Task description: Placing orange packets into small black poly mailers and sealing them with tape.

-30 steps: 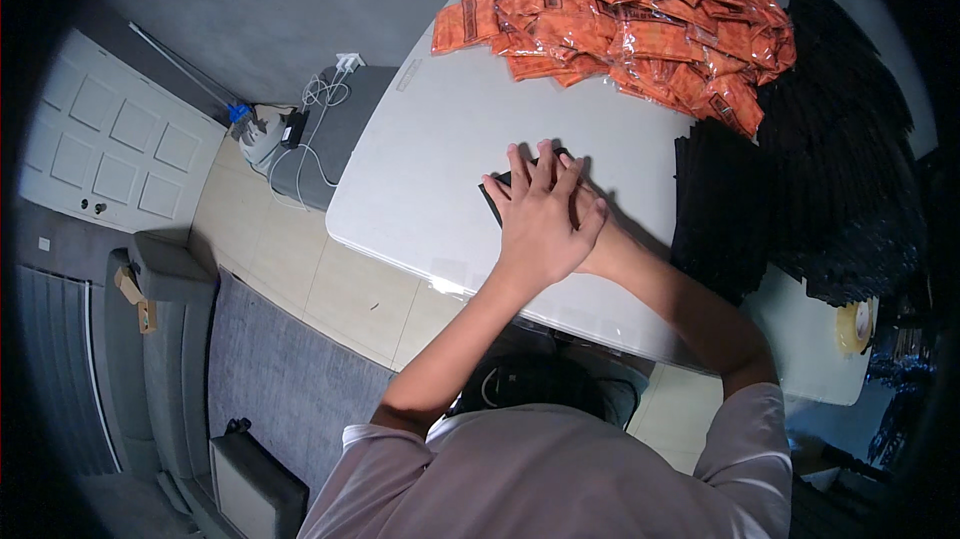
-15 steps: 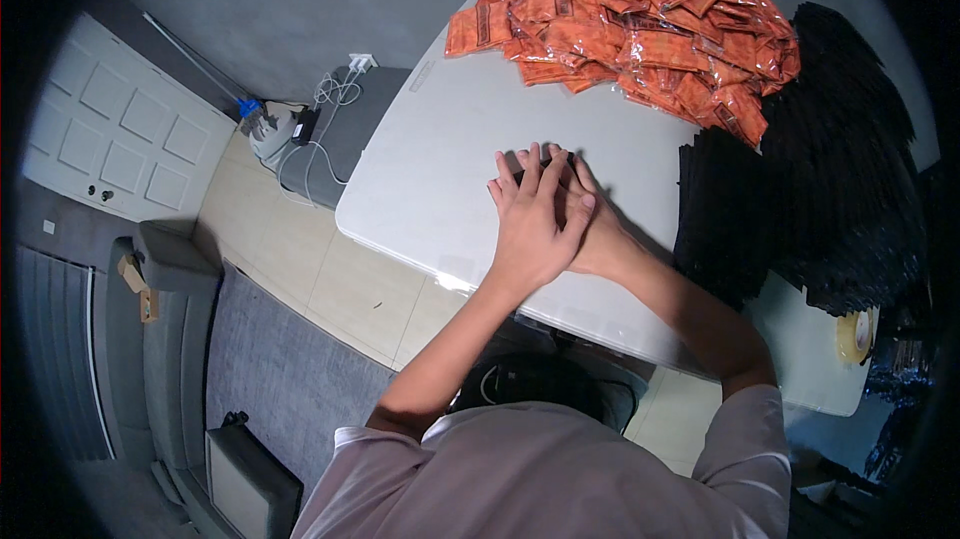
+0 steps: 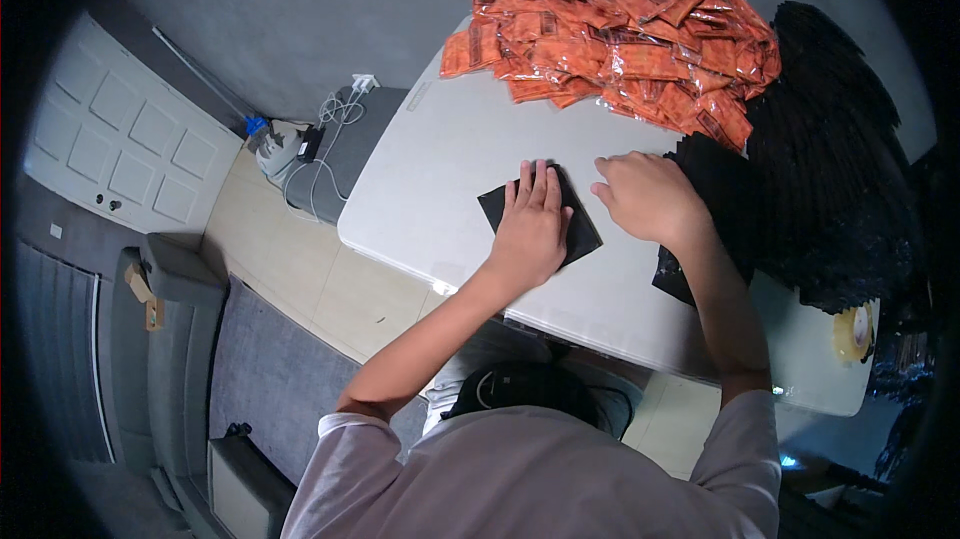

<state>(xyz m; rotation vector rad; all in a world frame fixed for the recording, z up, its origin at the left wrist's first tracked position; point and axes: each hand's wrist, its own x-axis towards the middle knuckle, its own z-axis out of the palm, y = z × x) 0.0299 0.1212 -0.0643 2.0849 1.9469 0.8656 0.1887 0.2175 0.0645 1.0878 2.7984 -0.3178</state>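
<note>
A flat, dark black square piece, perhaps a folded bag or pouch, lies turned cornerwise on the white table. My left hand rests on it palm down, its fingers stretched out toward the far corner. Much of the square is hidden beneath that hand. To the right, my right hand is over the table beside the stack of black pieces. Its thumb and forefinger are slightly apart with nothing visible between them; the other fingers are mostly hidden.
Orange packets in clear plastic are heaped on the far side of the white table. A larger fanned pile of black pieces fills the right side. A roll of clear tape sits at the right, near the table's edge.
My hands were stacked together over the black square. My right hand has lifted off and moved right to the black stack, while my left hand stays on the square, now more exposed.
</note>
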